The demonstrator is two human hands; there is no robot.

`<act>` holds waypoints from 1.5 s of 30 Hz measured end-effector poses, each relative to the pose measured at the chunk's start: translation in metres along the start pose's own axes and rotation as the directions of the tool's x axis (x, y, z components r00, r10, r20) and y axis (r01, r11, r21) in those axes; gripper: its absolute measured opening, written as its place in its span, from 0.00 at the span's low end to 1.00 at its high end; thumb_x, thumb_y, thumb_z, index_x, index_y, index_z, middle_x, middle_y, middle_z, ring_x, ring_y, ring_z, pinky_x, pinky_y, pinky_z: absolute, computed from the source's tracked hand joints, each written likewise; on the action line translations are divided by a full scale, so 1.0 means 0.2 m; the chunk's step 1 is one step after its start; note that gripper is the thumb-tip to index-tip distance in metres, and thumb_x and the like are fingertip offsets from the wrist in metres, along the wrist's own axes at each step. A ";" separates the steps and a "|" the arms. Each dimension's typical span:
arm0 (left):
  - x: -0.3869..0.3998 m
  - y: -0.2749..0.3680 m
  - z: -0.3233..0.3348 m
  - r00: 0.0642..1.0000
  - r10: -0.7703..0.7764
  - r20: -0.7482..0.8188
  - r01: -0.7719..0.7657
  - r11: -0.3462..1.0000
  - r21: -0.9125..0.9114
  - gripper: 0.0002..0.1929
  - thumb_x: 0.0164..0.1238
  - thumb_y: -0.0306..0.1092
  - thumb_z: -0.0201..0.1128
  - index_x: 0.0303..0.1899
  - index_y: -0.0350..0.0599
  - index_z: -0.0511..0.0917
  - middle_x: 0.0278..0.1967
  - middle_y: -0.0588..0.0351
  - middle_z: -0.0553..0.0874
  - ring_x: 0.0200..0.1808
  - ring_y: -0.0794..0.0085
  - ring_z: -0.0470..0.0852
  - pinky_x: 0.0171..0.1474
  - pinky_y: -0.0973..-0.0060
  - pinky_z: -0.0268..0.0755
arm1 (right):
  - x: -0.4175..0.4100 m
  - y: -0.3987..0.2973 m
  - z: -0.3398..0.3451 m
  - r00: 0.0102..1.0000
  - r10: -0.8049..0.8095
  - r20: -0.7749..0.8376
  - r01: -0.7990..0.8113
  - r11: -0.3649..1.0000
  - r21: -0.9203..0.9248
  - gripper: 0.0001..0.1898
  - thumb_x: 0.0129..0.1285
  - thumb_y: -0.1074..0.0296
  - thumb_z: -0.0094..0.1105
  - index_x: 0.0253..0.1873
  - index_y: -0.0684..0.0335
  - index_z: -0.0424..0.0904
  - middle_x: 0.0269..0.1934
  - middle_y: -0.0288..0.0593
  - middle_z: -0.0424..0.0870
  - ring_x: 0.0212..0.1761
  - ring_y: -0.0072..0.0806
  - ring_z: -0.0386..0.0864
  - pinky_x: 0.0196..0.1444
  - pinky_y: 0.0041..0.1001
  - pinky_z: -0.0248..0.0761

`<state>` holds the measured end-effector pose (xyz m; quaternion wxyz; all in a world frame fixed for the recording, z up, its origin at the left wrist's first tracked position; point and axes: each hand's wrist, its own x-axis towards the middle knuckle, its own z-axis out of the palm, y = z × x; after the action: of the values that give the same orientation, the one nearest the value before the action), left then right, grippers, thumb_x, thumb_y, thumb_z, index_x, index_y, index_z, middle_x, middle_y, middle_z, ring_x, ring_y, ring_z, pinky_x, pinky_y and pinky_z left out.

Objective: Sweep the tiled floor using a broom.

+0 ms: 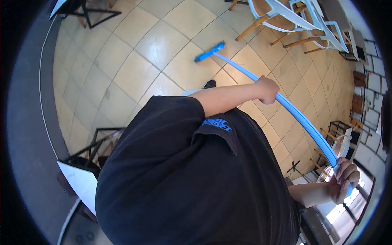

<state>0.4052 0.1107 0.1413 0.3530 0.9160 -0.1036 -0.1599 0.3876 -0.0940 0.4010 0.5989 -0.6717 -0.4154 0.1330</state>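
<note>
A blue broom runs across the right half of the head view. Its bristled head (210,52) rests on the tiled floor, ahead of a dark shoe (209,84). My left hand (267,89) is closed around the middle of the blue broom handle (303,122), with the forearm crossing in front of my black shirt (190,174). Near the handle's upper end, at the lower right, my right hand (344,180) grips it with bent fingers. The handle looks curved through the lens.
White chairs with wooden legs (275,18) stand at the upper right. More chairs and tables line the right side by a patterned wall (372,101). A white-topped table (81,180) with a black metal frame is at the lower left, another frame (101,15) at the upper left.
</note>
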 end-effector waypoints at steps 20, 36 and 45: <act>-1.80 -0.83 1.00 0.329 -0.913 -0.241 0.821 0.403 -0.405 0.03 0.46 0.31 0.55 0.26 0.48 0.73 0.31 0.52 0.78 0.37 0.58 0.76 0.37 0.66 0.68 | -0.38 0.73 1.45 0.846 -0.039 0.532 -0.379 0.657 0.651 0.15 0.46 0.61 0.54 0.29 0.63 0.59 0.27 0.43 0.68 0.29 0.26 0.64 0.36 0.27 0.58; 0.03 0.10 1.19 0.604 -0.569 -0.558 0.359 0.819 -0.447 0.03 0.44 0.28 0.55 0.25 0.46 0.73 0.31 0.52 0.76 0.41 0.59 0.71 0.42 0.66 0.66 | -0.62 0.66 -0.25 0.998 0.033 0.048 -0.055 0.790 0.611 0.17 0.47 0.50 0.50 0.27 0.58 0.59 0.23 0.36 0.62 0.27 0.26 0.60 0.41 0.37 0.55; 0.45 0.55 1.10 0.734 -0.412 -0.540 0.201 0.891 -0.407 0.06 0.46 0.27 0.53 0.28 0.51 0.72 0.34 0.58 0.76 0.44 0.65 0.71 0.41 0.68 0.67 | -0.71 0.33 -0.52 0.981 -0.105 0.161 0.066 0.970 0.236 0.13 0.44 0.63 0.55 0.24 0.59 0.58 0.18 0.36 0.59 0.21 0.25 0.60 0.36 0.34 0.56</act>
<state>0.3996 -0.1319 0.0425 0.4798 0.8514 0.1986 0.0745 0.3969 -0.2636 0.3220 0.6396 -0.5653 -0.4760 0.2115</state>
